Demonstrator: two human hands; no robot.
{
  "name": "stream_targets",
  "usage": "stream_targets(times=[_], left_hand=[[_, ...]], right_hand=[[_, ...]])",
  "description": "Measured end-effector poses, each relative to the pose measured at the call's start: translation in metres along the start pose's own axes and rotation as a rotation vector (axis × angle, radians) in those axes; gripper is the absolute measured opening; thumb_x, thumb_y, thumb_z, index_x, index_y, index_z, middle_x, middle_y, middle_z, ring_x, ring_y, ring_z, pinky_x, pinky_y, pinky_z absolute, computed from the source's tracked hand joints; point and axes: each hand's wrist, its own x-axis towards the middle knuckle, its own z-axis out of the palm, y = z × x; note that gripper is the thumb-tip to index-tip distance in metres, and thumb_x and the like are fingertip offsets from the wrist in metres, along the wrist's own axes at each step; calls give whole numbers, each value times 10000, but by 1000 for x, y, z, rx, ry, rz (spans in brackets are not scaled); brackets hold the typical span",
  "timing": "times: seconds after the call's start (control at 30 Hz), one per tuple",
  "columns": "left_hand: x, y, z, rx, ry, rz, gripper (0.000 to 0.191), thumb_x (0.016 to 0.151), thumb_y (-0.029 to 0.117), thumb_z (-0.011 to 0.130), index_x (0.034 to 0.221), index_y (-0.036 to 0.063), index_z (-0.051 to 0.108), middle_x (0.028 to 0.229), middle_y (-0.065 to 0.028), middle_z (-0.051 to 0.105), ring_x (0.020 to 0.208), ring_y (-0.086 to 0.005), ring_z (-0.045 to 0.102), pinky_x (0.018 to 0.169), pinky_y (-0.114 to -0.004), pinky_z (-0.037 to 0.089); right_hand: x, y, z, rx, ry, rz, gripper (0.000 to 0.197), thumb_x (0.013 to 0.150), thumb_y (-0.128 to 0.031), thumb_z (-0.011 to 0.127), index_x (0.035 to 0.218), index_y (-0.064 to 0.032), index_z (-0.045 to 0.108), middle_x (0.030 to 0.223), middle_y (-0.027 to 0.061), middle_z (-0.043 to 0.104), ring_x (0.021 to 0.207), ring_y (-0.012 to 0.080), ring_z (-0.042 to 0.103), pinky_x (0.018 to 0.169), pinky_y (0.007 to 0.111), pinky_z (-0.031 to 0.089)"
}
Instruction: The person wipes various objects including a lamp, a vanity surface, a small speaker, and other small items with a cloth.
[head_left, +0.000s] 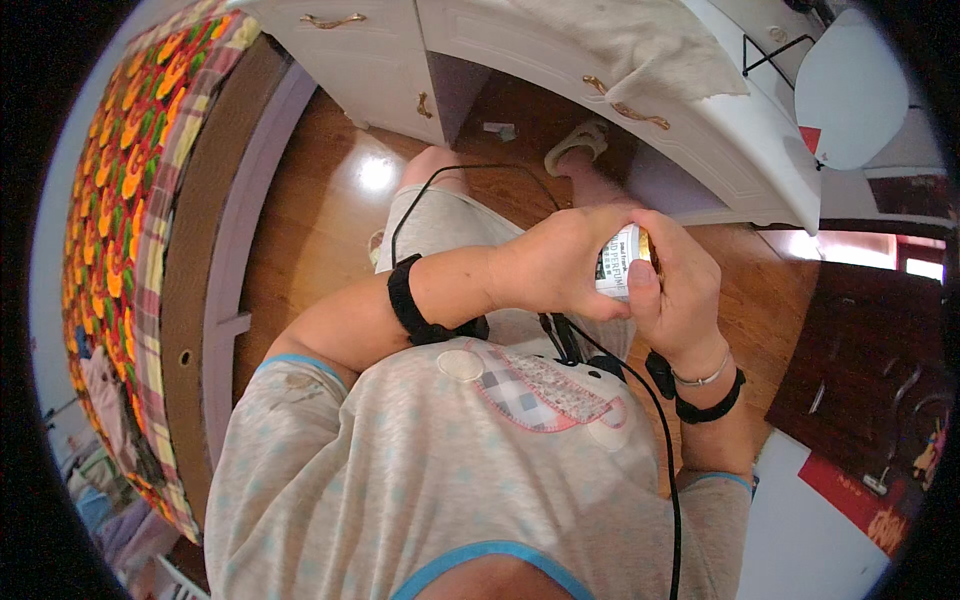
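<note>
Both of my hands hold a small cosmetic jar (618, 259) in front of my body, right of the middle of the picture. A white label with printed writing shows on it, and a gold band runs along its right edge. My left hand (559, 259) wraps it from the left, its fingers mostly hidden behind. From the right, my right hand (684, 281) closes around the gold side, with the thumb pressed on the jar's lower right part. The far side of the jar is covered by the hands.
Ahead stands a white dressing table (495, 30) with brass handles and a pale cloth (652, 52) over its edge. A black cable (667, 465) runs down past my right arm. To the left is a bed with a patterned bedspread (127, 187); a dark wooden door (840, 345) is at right.
</note>
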Motion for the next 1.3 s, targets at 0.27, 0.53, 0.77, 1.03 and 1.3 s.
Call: stream_targets(times=[0.27,0.53,0.77,1.03,1.3], left_hand=[[-3,-1,2,56,-44,235,762,590,255,871,1228,37,517,1144,-150,592,1060,-309,595,906,-376,484],[-5,-18,4,-228,18,288,917,550,226,954,1287,58,434,1226,-125,545,1114,-253,558,969,-376,447],[-10,-21,0,-355,10,203,1092,504,322,966,1353,52,334,1311,-121,502,1207,-228,516,1025,-375,421],[-13,-31,2,-410,27,103,1138,496,331,968,1381,46,312,1328,-103,493,1223,-212,502,1038,-373,407],[-16,-27,-5,-310,59,-19,1054,540,241,965,1371,44,347,1286,-84,526,1207,-188,510,1029,-358,403]], right_hand=[[-5,-3,-23,7,218,160,213,995,-96,474,1051,48,621,867,157,681,765,207,668,726,315,529],[-1,-8,-25,165,472,404,269,1024,-156,447,1046,52,616,908,125,683,778,151,639,726,279,516],[2,-13,-22,274,481,443,356,1051,-207,387,1071,73,607,943,102,655,806,129,613,725,259,507],[-1,-15,-19,441,505,537,329,1039,-198,423,1122,67,600,974,100,667,834,133,629,759,268,516],[-3,-14,-14,539,534,531,270,1005,-119,497,1183,63,588,1020,104,683,876,132,650,783,269,532]])
